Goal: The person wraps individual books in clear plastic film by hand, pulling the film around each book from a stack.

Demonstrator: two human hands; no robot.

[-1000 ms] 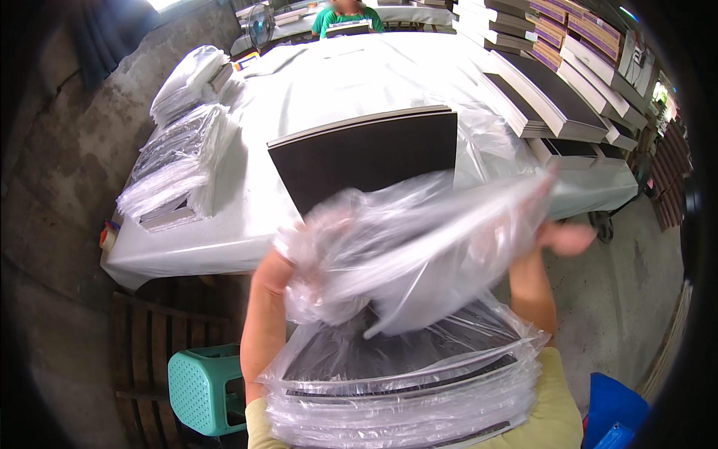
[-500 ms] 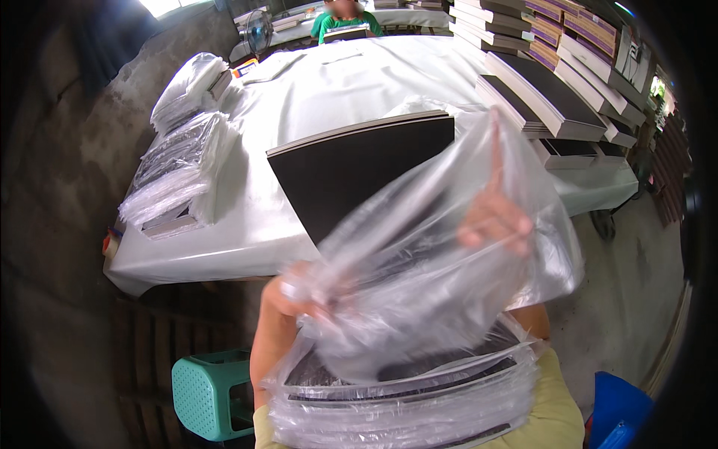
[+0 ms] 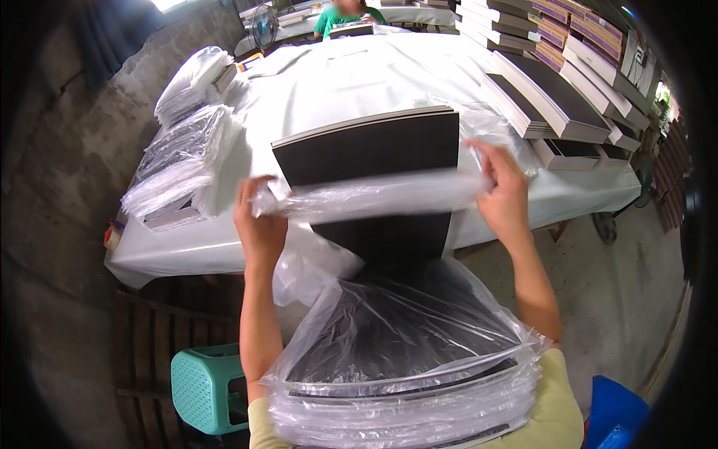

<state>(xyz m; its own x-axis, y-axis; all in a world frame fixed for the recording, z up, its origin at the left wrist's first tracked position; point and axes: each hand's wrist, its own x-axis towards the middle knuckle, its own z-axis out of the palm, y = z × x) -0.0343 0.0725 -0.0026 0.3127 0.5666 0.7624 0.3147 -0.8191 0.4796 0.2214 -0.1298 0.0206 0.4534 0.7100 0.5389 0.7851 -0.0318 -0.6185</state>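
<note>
A clear plastic bag (image 3: 389, 194), gathered into a narrow band and blurred by motion, is stretched between my two hands. Its left end is pinched in my left hand (image 3: 260, 224), its right end in my right hand (image 3: 502, 187). The bag passes over a short stack of black boards with pale edges (image 3: 374, 146), which leans out over the near table edge. Below it, against my body, is a pile of black boards wrapped in clear plastic (image 3: 407, 411). The top wrapping's loose mouth spreads toward the table, with a black board inside.
On the white-covered table (image 3: 329, 86), wrapped boards (image 3: 179, 161) are piled at left and thick black boards (image 3: 550, 93) at right. A green stool (image 3: 202, 389) stands low left, a blue object (image 3: 617, 411) low right. Across the table sits a person in green (image 3: 348, 19) near a fan (image 3: 263, 26).
The bag was loose and spread over my right hand; now it is drawn into a taut band. My left hand has moved up and left, and my right forearm is uncovered.
</note>
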